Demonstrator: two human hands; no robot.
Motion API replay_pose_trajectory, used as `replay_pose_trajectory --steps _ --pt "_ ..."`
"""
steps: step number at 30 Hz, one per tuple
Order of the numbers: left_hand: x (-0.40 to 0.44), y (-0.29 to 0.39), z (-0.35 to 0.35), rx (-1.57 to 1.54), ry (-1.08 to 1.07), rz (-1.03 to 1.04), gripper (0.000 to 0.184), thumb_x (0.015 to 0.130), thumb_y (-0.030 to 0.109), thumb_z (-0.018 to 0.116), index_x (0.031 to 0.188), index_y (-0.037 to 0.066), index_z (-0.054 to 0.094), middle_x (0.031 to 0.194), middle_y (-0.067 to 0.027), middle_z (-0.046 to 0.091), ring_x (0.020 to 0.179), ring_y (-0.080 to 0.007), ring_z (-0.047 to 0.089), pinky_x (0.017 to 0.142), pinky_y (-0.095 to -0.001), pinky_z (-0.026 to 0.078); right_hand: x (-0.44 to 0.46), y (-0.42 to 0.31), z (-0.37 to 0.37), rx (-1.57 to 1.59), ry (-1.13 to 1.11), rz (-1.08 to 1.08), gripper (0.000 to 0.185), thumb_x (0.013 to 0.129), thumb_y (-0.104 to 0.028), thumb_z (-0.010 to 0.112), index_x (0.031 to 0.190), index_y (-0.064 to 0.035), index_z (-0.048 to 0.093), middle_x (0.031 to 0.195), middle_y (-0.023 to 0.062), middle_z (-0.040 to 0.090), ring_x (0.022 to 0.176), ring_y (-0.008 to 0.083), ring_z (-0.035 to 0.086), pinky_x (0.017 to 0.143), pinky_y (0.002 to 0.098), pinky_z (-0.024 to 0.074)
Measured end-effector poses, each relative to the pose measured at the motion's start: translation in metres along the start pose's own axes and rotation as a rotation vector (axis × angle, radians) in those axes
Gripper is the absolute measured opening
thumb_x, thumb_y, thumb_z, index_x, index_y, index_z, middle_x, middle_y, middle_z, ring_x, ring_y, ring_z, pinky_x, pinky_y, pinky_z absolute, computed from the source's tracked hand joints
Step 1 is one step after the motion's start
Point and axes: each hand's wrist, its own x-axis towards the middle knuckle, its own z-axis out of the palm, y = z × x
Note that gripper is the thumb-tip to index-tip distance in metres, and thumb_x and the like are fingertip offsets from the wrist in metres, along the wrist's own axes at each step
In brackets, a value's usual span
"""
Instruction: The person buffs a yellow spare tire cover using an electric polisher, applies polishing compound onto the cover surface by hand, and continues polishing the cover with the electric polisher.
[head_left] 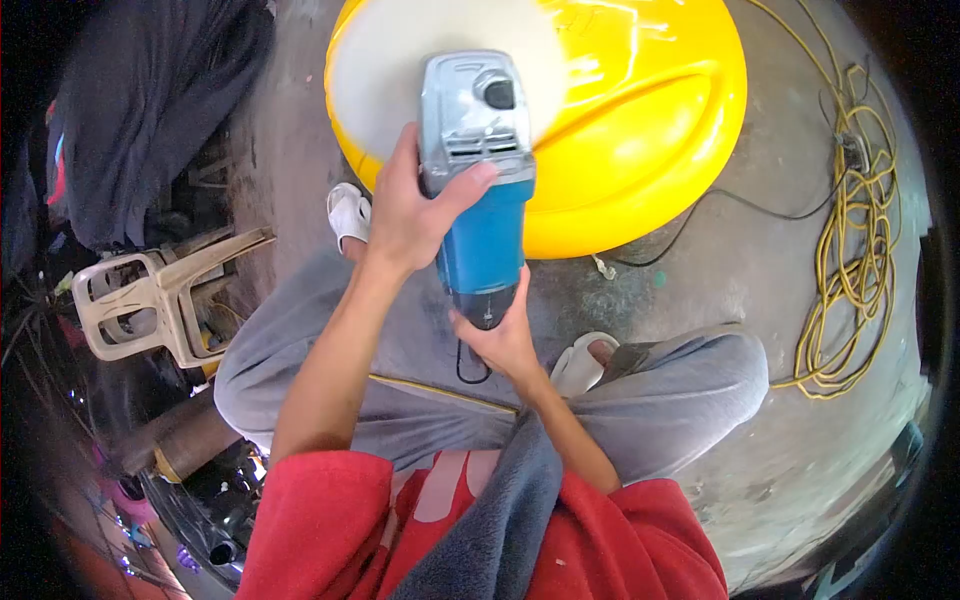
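Both my hands hold a blue and silver power polisher (482, 235), its head pointing away from me. My left hand (415, 210) is wrapped around the silver front housing, thumb on top. At the rear end, my right hand (505, 335) closes around the dark tail of the body. Under the polisher's head is a large round white buffing pad (375, 75) with a hazy edge. It lies over the left part of a glossy yellow moulded piece (640, 140), which rests on the floor in front of me.
A coiled yellow cord (840, 290) lies on the floor at right, joined by a black cable (690, 225). At left are a beige plastic stool (165, 300) on its side and dark cloth (160, 120). My legs in grey trousers (665, 400) flank the polisher.
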Motion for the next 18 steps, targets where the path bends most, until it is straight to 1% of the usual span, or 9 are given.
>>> replay_pose_trajectory --steps 2,3,5,6,8,10,12,16,18 --pt "-0.012 -0.004 -0.006 -0.019 0.047 -0.045 0.055 0.082 0.031 0.073 0.12 -0.003 0.052 0.106 -0.013 0.066 0.096 -0.0179 0.062 0.087 -0.0313 0.048 -0.005 0.009 0.004 -0.099 -0.035 -0.073 0.106 0.07 -0.013 0.081 0.146 -0.0031 0.008 0.126 0.0192 0.049 0.117 0.0263 0.051 0.1 0.0387 0.0409" --pt "-0.02 -0.01 -0.011 -0.015 0.045 -0.047 0.055 0.082 0.031 0.073 0.12 -0.003 0.052 0.106 -0.013 0.066 0.096 -0.0179 0.062 0.087 -0.0313 0.048 -0.008 0.013 0.007 -0.095 -0.035 -0.072 0.106 0.07 -0.013 0.081 0.146 -0.0031 0.008 0.126 0.0192 0.049 0.117 0.0263 0.051 0.1 0.0387 0.0409" --pt "-0.04 -0.024 -0.024 -0.105 0.128 -0.159 0.056 0.083 0.029 0.071 0.125 -0.003 0.05 0.111 -0.0119 0.064 0.1 -0.0183 0.06 0.09 -0.0312 0.047 -0.017 0.024 0.014 -0.03 -0.125 -0.004 0.107 0.071 -0.013 0.08 0.147 -0.0023 0.006 0.129 0.0204 0.048 0.119 0.0276 0.051 0.101 0.0389 0.0399" --pt "-0.049 -0.028 -0.031 -0.104 0.13 -0.162 0.056 0.083 0.029 0.071 0.125 -0.003 0.05 0.111 -0.0119 0.064 0.1 -0.0183 0.06 0.09 -0.0312 0.047 -0.022 0.03 0.017 -0.067 -0.156 -0.014 0.107 0.071 -0.014 0.079 0.148 -0.0035 0.005 0.131 0.0225 0.047 0.122 0.0304 0.05 0.103 0.0394 0.0387" --pt "-0.065 -0.037 -0.044 -0.09 0.214 -0.282 0.057 0.085 0.026 0.068 0.13 -0.002 0.048 0.118 -0.0112 0.061 0.106 -0.0188 0.058 0.095 -0.0318 0.044 -0.029 0.038 0.023 -0.071 -0.203 0.008 0.107 0.072 -0.014 0.079 0.149 -0.0042 0.005 0.132 0.0234 0.047 0.123 0.0317 0.05 0.103 0.0396 0.0384" --pt "-0.076 -0.055 -0.056 -0.1 0.243 -0.276 0.056 0.086 0.025 0.067 0.131 -0.003 0.047 0.12 -0.0113 0.06 0.108 -0.019 0.057 0.097 -0.0322 0.042 -0.032 0.038 0.026 -0.073 -0.246 0.027 0.106 0.072 -0.014 0.078 0.149 -0.005 0.005 0.133 0.0244 0.046 0.124 0.033 0.05 0.104 0.0398 0.0382" --pt "-0.078 -0.056 -0.06 -0.129 0.255 -0.269 0.056 0.088 0.024 0.064 0.133 -0.003 0.046 0.124 -0.0118 0.058 0.112 -0.0195 0.055 0.101 -0.0333 0.04 -0.032 0.035 0.028 -0.04 -0.299 0.04 0.106 0.072 -0.013 0.077 0.149 -0.0063 0.005 0.133 0.0257 0.046 0.124 0.0345 0.05 0.104 0.04 0.0382" --pt "-0.058 -0.034 -0.048 -0.097 0.22 -0.234 0.056 0.088 0.026 0.064 0.132 -0.003 0.047 0.122 -0.0119 0.06 0.11 -0.0192 0.056 0.099 -0.0326 0.041 -0.031 0.019 0.027 -0.038 -0.234 0.038 0.105 0.071 -0.012 0.077 0.149 -0.0053 0.006 0.133 0.0251 0.046 0.124 0.0331 0.05 0.104 0.0399 0.038" --pt "-0.036 -0.013 -0.035 -0.017 0.134 -0.237 0.056 0.088 0.031 0.065 0.13 -0.004 0.049 0.118 -0.0131 0.061 0.107 -0.0188 0.058 0.095 -0.0318 0.044 -0.026 0.012 0.025 -0.052 -0.099 -0.053 0.104 0.071 -0.012 0.077 0.148 -0.0032 0.007 0.131 0.0235 0.047 0.122 0.0308 0.05 0.103 0.0401 0.0383"
